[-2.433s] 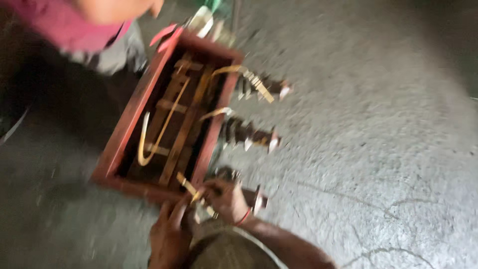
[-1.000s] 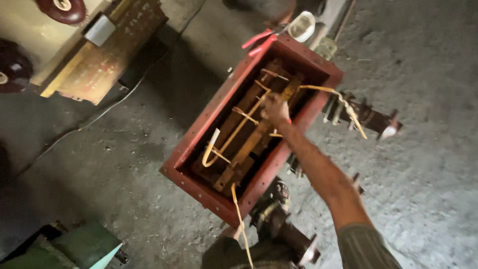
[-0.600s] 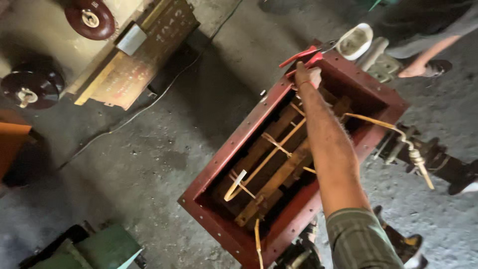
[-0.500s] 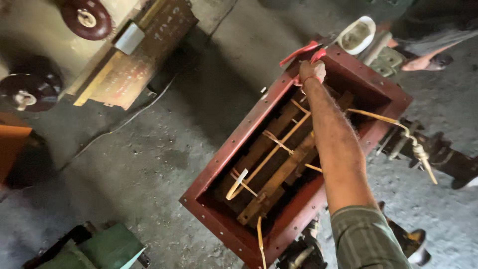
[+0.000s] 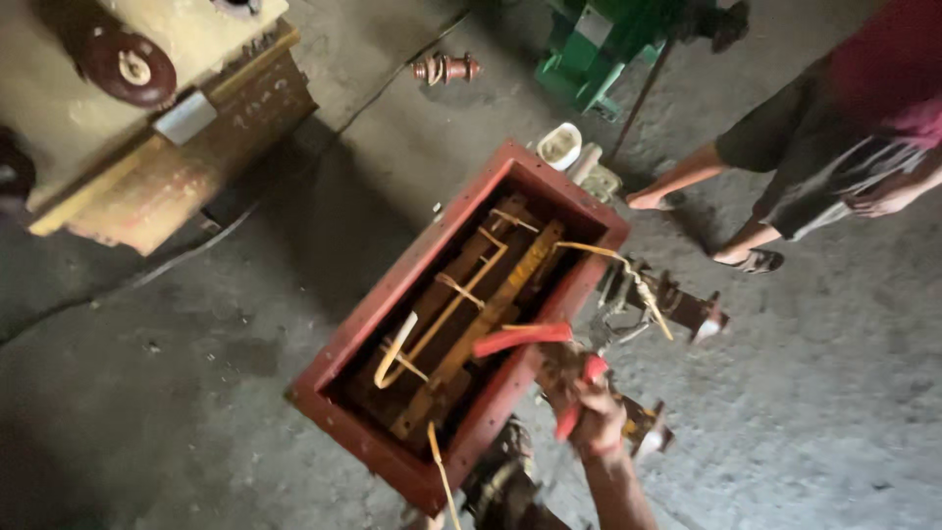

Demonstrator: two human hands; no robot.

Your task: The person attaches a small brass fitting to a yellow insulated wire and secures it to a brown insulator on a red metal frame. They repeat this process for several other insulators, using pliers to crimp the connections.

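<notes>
Rough grey concrete floor [image 5: 785,432] fills the frame, dusty and stained dark towards the lower left. At the middle of the frame sits a red metal box [image 5: 392,324], open at the top and set on a diagonal; inside it lie brownish wooden bars [image 5: 491,314] and pale yellow strips [image 5: 442,314] that bend over them. From the box's right-hand wall, ribbed dark insulators [image 5: 677,306] stick out over the floor, with a yellowish lead [image 5: 628,275] curving from the box towards them.

Low in the frame, right of centre, the right hand [image 5: 587,407] comes up from the bottom edge and is closed around a pair of red-handled pliers [image 5: 530,344]. One red handle stretches left across the box's rim, the other curves down past the fingers. The tool's nose is hidden behind the hand, so what it bites on cannot be told. The left hand is out of sight, so its state cannot be told.

In the upper right of the frame a second person [image 5: 834,128] stands, in dark shorts and a reddish top, with sandalled feet on the floor near the box's far corner. A white cup [image 5: 561,145] rests just beside that corner. In the upper left of the frame stands a large yellowish casing [image 5: 147,128] with a dark red round insulator [image 5: 128,67] on it. A green machine [image 5: 599,49] stands at the top edge, and a small ribbed part [image 5: 446,69] lies on the floor left of it.
</notes>
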